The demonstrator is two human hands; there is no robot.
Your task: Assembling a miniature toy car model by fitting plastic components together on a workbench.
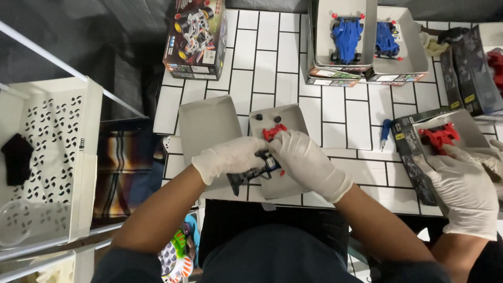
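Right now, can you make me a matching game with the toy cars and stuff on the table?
Things:
1. blue toy car
2. black toy car chassis
3. blue screwdriver
4. red car part

Places:
A. lying on the white tiled table
B. held in both gloved hands
C. in an open box at the table's far edge
D. in the box near a co-worker's gloved hand

Pairs: 1-C, 2-B, 3-A, 4-D

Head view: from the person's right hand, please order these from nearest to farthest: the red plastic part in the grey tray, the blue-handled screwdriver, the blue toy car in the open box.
1. Red plastic part, just above the right hand, in the grey tray.
2. Blue-handled screwdriver, to the right on the white tiled table.
3. Blue toy car, far top, in its open box.
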